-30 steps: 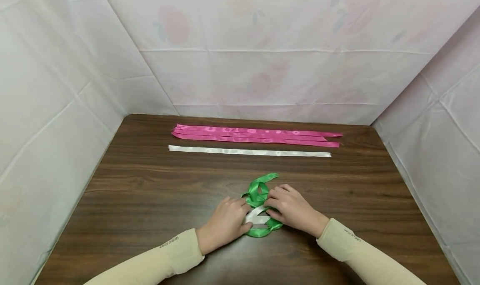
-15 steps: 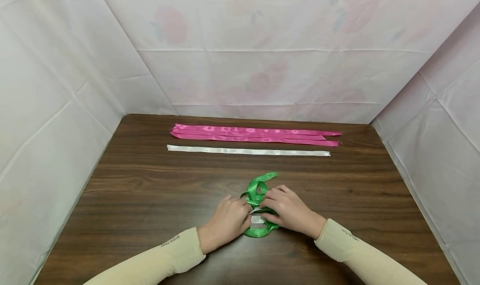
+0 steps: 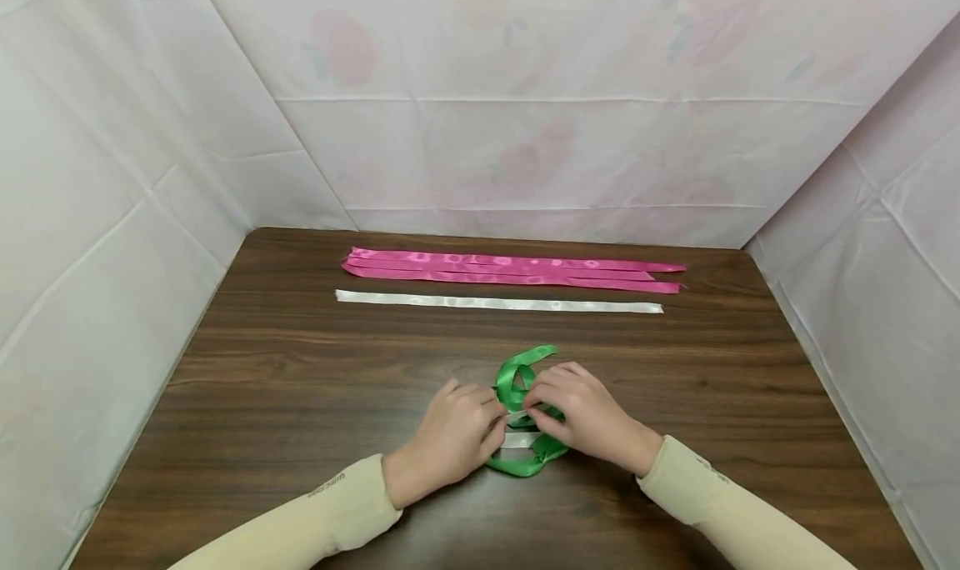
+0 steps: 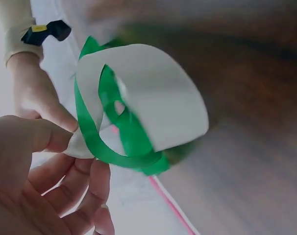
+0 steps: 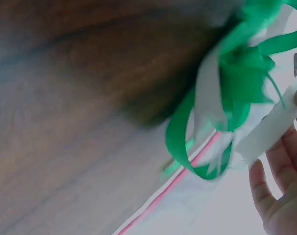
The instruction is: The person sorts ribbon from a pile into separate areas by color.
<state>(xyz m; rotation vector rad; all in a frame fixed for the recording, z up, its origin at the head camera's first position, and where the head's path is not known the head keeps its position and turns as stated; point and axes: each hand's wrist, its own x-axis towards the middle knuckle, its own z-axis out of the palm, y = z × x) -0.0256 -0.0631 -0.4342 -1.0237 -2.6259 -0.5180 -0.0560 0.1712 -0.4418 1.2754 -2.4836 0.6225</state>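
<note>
A looped, knotted green ribbon lies on the table between both hands, with white ribbon threaded through its loops. My left hand pinches a fold of the white ribbon between thumb and fingers, seen close up in the left wrist view. From the other side my right hand pinches a white ribbon length that runs out of the green loops. A free green tail curls away beyond the hands. My fingers cover part of the knotting in the head view.
Past the hands, one straight white ribbon lies across the dark wooden table. Behind it are several pink ribbons laid side by side. Pale patterned cloth stands along the back and sides of the table.
The white ribbon that curved upward between my hands is now drawn narrow between my fingertips. My right hand shifted slightly left, then back right. The pink and single white ribbons stayed put.
</note>
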